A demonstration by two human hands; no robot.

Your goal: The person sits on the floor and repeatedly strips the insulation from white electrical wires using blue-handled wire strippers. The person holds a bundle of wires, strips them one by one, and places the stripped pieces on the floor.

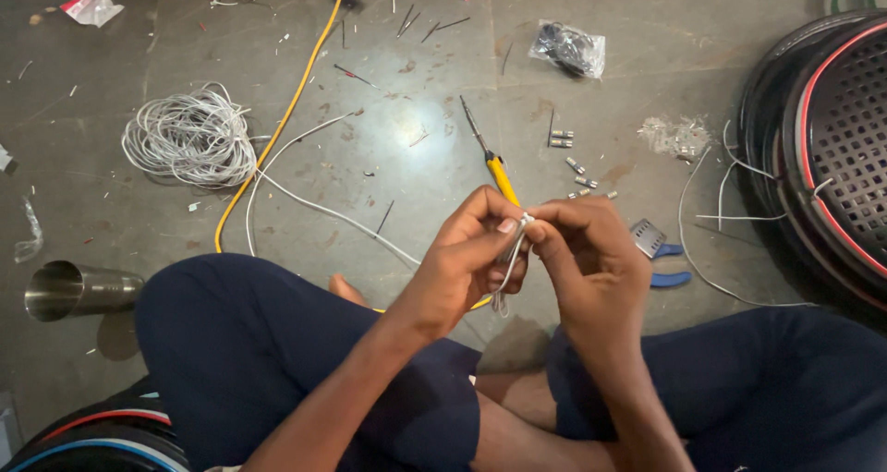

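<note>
I sit cross-legged on a stone floor. My left hand (471, 250) and my right hand (587, 250) meet in front of me, and both pinch the end of a thin white wire (510, 261). The wire ends sit between my fingertips, and a short loop of it hangs down below them. A yellow-handled screwdriver (494, 163) lies on the floor just beyond my hands, partly hidden by them.
A coil of white wire (189, 138) lies at the left, with a yellow cable (282, 121) beside it. Blue-handled pliers (658, 250), small metal connectors (573, 165), a plastic bag (567, 47), a steel tumbler (78, 290) and black perforated round covers (832, 139) surround me.
</note>
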